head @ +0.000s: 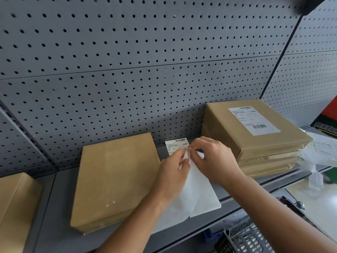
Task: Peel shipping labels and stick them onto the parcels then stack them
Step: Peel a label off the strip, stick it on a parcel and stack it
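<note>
Left hand (171,172) and right hand (213,159) both pinch the shipping label (177,146) and its backing sheet (197,196). Unlabelled parcel (113,179) lies at 9 o'clock; labelled stack (255,136) at 2 o'clock.

A grey pegboard wall (138,57) fills the upper frame, its panels dotted with round holes. Below it runs a grey shelf (54,212). At lower right sits a grey plastic basket (249,236) — only partly in view. At the right edge, a red-and-black box (328,115) — its print unreadable.
</note>
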The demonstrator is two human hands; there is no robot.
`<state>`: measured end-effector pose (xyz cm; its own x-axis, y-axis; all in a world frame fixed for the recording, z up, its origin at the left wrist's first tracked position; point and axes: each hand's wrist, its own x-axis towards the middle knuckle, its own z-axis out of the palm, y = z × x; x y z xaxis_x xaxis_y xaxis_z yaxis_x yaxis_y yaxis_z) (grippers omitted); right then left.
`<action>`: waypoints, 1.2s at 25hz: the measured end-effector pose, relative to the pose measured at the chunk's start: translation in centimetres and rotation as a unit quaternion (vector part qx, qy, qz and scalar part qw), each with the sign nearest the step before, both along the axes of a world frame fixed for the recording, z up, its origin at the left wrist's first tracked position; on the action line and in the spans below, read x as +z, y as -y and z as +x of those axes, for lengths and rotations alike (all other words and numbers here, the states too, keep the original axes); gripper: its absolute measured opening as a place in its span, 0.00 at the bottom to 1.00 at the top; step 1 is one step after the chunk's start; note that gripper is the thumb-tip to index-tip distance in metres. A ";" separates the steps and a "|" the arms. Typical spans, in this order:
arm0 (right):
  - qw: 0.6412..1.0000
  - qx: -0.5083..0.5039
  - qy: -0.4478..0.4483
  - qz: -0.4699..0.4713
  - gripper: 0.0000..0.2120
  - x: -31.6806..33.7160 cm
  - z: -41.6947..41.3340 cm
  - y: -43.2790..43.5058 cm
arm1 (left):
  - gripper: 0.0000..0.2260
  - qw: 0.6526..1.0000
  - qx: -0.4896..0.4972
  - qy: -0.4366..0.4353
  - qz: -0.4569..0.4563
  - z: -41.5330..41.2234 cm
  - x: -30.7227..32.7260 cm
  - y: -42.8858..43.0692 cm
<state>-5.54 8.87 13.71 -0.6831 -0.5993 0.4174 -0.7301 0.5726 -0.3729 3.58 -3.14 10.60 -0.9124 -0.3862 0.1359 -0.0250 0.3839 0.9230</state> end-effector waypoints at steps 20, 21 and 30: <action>1.000 0.007 -0.005 -0.017 0.05 0.9 0.9 0.2 | 0.08 0.980 0.047 -0.028 0.189 -0.6 0.9 0.4; 1.000 0.006 -0.003 -0.015 0.05 1.0 0.9 0.2 | 0.08 0.983 0.048 -0.031 0.176 -0.6 1.0 0.3; 0.998 -0.048 0.052 -0.003 0.07 1.9 0.1 0.1 | 0.05 0.974 0.042 0.027 0.219 -0.2 1.2 0.0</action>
<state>-5.47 8.78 15.66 -0.7765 -0.5269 0.3455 -0.6299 0.6351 -0.4471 3.39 -3.17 11.81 -0.8763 -0.4700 -0.1057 -0.0917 -0.0528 0.9944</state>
